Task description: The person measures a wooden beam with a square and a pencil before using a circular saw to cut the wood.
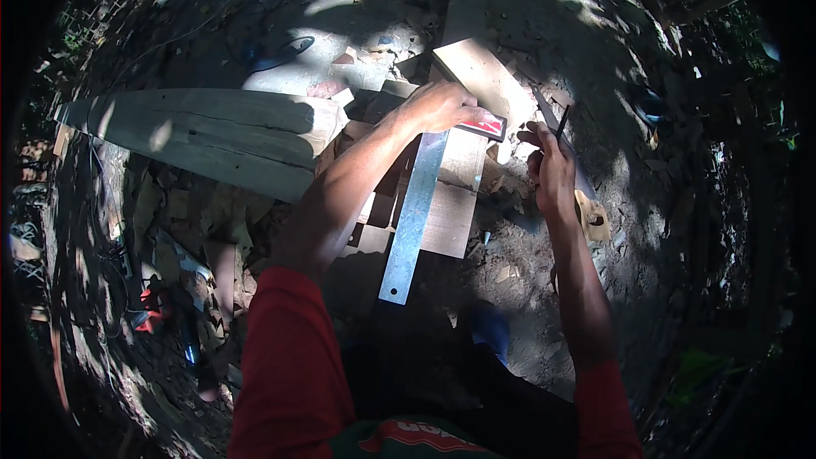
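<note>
My left hand [442,108] is closed over the red and black stock of a try square [412,221]. Its long metal blade lies across a flat wooden board [450,219] and reaches past the board's near end toward me. To the right, my right hand [554,163] is raised beside the board, fingers curled round a thin dark pencil [563,121] that points up. Just beyond my left hand lies a thicker, pale wooden block [484,72], partly in sunlight.
A long weathered plank [212,132] with a tapered end lies at left. What looks like a handsaw, its wooden handle [593,219] nearest me, rests at right. Wood offcuts and a red-and-dark tool [151,313] lie on the ground. A blue shoe [490,331] shows below.
</note>
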`<state>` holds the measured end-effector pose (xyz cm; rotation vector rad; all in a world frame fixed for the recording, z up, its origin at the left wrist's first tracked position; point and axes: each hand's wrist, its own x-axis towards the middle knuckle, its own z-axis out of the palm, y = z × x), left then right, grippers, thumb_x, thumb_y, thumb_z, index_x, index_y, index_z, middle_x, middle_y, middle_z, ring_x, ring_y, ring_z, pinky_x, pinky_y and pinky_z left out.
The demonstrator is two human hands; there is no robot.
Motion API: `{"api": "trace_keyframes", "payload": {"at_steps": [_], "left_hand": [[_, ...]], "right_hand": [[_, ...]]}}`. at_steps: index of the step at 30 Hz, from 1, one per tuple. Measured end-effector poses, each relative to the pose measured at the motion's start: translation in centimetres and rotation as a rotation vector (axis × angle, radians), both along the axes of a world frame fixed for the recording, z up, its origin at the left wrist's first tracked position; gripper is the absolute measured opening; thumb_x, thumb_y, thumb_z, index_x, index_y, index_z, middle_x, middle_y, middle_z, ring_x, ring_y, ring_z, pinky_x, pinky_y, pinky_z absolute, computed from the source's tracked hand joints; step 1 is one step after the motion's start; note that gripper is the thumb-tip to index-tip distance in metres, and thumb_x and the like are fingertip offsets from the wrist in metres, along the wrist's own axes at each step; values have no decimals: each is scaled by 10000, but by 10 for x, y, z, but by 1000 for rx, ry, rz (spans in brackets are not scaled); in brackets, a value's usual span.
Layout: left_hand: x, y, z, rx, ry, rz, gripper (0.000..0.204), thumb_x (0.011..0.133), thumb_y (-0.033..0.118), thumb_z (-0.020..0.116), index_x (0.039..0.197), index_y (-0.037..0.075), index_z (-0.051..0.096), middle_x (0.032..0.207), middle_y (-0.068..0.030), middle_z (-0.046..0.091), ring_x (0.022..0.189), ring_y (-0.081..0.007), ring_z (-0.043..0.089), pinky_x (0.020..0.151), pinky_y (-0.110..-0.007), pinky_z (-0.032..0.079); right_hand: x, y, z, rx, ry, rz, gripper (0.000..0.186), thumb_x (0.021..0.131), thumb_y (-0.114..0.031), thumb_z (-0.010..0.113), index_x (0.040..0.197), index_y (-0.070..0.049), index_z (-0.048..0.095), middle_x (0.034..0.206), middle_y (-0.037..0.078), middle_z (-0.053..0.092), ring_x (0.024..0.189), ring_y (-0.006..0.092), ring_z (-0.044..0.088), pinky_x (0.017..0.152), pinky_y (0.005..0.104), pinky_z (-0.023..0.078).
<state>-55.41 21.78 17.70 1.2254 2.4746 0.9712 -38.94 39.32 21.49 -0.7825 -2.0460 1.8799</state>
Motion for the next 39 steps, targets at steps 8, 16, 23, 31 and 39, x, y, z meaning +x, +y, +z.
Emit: {"api": "trace_keyframes", "payload": {"at_steps": [8,16,23,31,39], "left_hand": [[9,0,24,-136,-78,-15,563,912,585,581,947,45,734,818,-191,690,823,-350,683,746,-446,506],[6,1,13,-106,-6,25,541,915,574,579,936,59,743,821,-187,698,813,-359,686,744,-446,516],[14,3,11,-5,51,24,510,903,545,598,875,57,743,811,-202,695,830,-394,683,777,-481,517],[16,-2,5,37,275,34,442,917,469,604,846,51,725,810,-176,699,800,-381,688,752,-480,534],[18,3,11,-11,206,35,469,926,502,577,865,60,721,843,-165,710,841,-367,692,769,-485,536]], "right_hand": [[47,-29,50,151,23,244,440,1043,-374,467,892,-20,681,632,-13,550,527,69,459,499,247,347],[84,-72,25,205,245,447,229,980,-130,582,1143,20,641,963,123,676,829,134,621,766,288,495],[88,-71,33,374,128,533,248,967,-111,588,1176,18,619,992,180,675,872,231,665,788,340,520],[87,-95,37,553,198,605,338,903,-15,574,1239,20,591,931,152,646,809,238,642,746,337,519],[145,-125,22,1012,430,1004,426,829,-191,654,1251,-133,649,1291,138,624,1327,296,504,1140,481,371]]}}
